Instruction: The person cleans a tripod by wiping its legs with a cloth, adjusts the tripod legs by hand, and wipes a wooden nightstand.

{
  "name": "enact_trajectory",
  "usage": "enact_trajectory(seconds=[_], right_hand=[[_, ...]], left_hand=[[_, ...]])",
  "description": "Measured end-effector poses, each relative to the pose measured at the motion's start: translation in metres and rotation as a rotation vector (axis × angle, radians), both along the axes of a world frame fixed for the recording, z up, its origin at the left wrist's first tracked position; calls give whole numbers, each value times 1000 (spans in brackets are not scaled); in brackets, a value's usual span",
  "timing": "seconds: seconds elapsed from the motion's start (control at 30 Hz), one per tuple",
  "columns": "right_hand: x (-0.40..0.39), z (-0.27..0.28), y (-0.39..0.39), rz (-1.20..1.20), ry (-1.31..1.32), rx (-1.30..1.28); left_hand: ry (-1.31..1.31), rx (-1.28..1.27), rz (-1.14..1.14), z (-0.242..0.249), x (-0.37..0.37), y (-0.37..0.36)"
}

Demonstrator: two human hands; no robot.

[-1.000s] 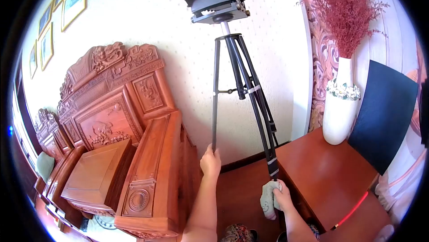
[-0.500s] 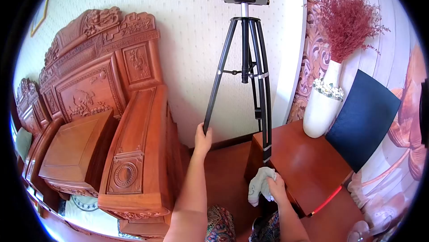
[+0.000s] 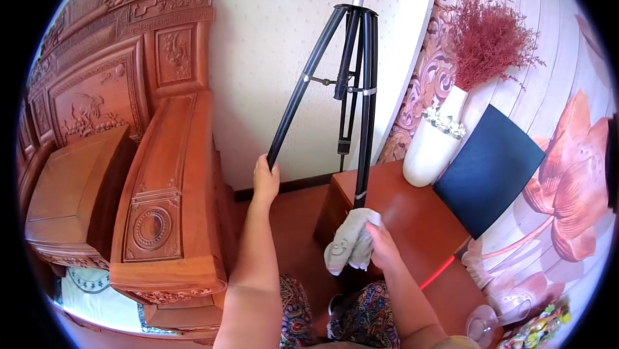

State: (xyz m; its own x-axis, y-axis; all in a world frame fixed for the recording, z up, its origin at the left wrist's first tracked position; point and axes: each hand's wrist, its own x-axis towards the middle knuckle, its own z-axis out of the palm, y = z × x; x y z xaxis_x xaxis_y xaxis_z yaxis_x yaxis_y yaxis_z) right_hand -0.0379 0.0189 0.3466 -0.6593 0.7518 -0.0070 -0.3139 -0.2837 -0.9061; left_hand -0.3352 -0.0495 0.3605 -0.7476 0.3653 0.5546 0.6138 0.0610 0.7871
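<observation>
A black tripod with a bulky head stands by the wall, its legs spread. Low on its left leg, my left hand has its fingers wrapped round the black tube. My right hand grips a greyish-white cleaning cloth that hangs folded over the lower end of the front right leg. The cloth hides that leg's foot. Beside my right hand is the edge of a reddish-brown wooden cabinet.
On the cabinet stand a white vase with dried red flowers and a dark blue panel. A red stick-like object lies near its edge. A carved wooden sofa fills the left side.
The view has shifted, and the tripod now leans more to the right. My left hand still grips its leg. My right hand and the cloth have come closer round the right leg's lower end.
</observation>
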Motion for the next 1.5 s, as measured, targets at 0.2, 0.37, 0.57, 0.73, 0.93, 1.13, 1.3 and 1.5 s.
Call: enact_trajectory(seconds=[0.2, 0.37, 0.57, 0.73, 0.93, 1.13, 1.3, 1.5], right_hand=[[-36, 74, 13, 175, -261, 492], [-84, 223, 6, 59, -73, 405], [-127, 334, -1, -1084, 302, 1843], [-171, 279, 30, -1131, -447, 2503], [-153, 260, 38, -958, -463, 2484], [-155, 228, 14, -829, -1062, 2420], [-167, 218, -11, -556, -934, 1991], [-182, 207, 2, -681, -634, 1857]], left_hand=[[5, 39, -23, -1, -1, 2], [24, 73, 29, -5, -1, 7], [-15, 49, 36, 2, 6, 2], [25, 72, 36, 0, 3, 3], [50, 49, 63, -6, 0, 7], [32, 23, 74, -1, 4, 1], [16, 39, 63, -3, 3, 4], [25, 62, 106, -4, 5, 4]])
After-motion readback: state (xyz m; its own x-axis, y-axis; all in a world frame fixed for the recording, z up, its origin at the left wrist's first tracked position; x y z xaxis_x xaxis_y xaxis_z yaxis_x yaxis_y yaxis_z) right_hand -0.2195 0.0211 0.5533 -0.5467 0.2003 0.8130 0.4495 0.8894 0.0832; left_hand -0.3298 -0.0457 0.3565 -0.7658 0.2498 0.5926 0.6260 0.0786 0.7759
